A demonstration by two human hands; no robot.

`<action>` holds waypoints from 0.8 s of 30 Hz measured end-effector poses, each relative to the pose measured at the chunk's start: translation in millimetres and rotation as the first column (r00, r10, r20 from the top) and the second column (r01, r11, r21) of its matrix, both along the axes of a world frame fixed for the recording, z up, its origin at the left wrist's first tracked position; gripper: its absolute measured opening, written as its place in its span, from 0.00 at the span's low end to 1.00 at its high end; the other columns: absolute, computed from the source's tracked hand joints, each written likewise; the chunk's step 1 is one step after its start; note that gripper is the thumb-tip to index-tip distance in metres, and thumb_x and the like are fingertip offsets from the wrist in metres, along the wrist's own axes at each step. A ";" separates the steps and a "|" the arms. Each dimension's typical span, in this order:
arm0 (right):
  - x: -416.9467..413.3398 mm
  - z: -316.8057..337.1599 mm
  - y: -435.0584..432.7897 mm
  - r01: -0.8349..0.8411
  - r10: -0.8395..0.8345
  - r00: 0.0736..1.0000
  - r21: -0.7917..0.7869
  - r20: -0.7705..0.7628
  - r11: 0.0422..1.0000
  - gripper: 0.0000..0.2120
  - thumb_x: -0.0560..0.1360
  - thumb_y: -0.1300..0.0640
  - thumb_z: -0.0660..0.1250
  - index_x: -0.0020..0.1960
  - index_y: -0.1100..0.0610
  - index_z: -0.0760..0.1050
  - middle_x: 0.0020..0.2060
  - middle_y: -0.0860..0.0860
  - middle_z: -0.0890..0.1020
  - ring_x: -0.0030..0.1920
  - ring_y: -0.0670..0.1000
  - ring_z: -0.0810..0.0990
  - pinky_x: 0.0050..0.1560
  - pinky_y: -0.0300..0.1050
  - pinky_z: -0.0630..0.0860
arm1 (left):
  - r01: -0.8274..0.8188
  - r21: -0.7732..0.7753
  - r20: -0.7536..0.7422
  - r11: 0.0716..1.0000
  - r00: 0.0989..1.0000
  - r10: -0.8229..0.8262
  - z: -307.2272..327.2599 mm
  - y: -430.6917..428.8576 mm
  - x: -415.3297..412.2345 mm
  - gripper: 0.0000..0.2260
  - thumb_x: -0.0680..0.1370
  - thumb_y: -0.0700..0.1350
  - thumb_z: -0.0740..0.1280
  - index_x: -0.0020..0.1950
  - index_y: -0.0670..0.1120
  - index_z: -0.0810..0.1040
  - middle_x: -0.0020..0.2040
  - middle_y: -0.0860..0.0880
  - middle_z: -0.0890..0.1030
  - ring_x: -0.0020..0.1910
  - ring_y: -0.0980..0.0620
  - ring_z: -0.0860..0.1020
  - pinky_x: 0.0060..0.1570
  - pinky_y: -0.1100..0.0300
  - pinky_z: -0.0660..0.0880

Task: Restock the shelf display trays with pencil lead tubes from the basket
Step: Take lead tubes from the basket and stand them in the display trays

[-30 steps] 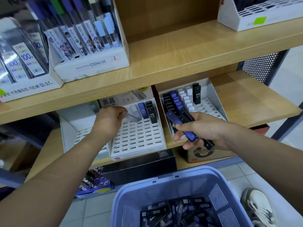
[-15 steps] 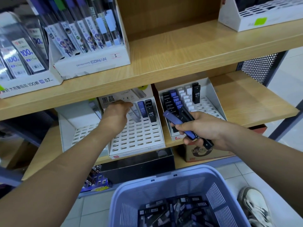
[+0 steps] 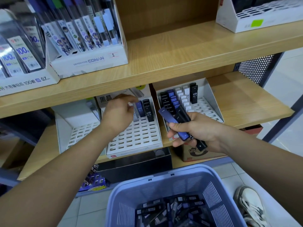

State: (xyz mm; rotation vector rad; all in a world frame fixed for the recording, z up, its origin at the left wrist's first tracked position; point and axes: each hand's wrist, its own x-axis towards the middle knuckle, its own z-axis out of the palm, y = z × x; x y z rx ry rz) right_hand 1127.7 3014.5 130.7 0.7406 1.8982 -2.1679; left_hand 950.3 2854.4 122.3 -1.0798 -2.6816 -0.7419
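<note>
- Light wooden shelves [image 3: 180, 51] above and behind the right grip [image 3: 193, 128]
- Pale tiled floor [image 3: 288, 82] below and right of it
- Dark perforated metal panel [image 3: 255, 68] up and right of it

Bright, even light; soft shadow under upper shelf [image 3: 180, 46] — left hand [image 3: 118, 114] slightly motion-blurred, frame edges bowed.

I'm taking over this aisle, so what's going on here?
A person is restocking pencil lead tubes. The left hand is at the back row of the middle tray, by a pale tube; its grip is blurred. The right hand grips a bundle of blue and black tubes. The basket below holds many more.
</note>
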 end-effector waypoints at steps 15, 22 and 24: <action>-1.7 0.6 6.3 0.236 -0.231 0.967 0.036 -0.105 0.971 0.09 0.72 0.63 0.74 0.48 0.56 0.75 0.35 0.51 0.84 0.27 0.45 0.76 0.21 0.36 0.63 | 0.133 0.347 0.703 0.928 0.618 -0.351 30.6 0.9 50.3 0.13 0.64 0.44 0.75 0.47 0.45 0.83 0.41 0.43 0.83 0.40 0.50 0.81 0.46 0.57 0.79; -5.3 0.4 0.7 0.381 -0.380 0.907 -0.031 -0.182 0.924 0.08 0.71 0.62 0.75 0.45 0.56 0.76 0.29 0.48 0.81 0.28 0.45 0.74 0.21 0.35 0.64 | 0.099 0.316 0.757 0.944 0.573 -0.314 18.3 14.0 69.4 0.05 0.73 0.41 0.72 0.43 0.42 0.77 0.34 0.46 0.83 0.34 0.52 0.80 0.36 0.62 0.76; -5.8 -0.4 -2.5 0.325 -0.324 0.928 -0.027 -0.182 0.945 0.06 0.72 0.61 0.74 0.45 0.55 0.77 0.30 0.48 0.79 0.29 0.45 0.72 0.22 0.35 0.64 | 0.080 0.358 0.748 0.930 0.572 -0.337 18.8 17.2 72.5 0.05 0.75 0.44 0.69 0.45 0.42 0.76 0.34 0.47 0.82 0.32 0.53 0.79 0.36 0.60 0.75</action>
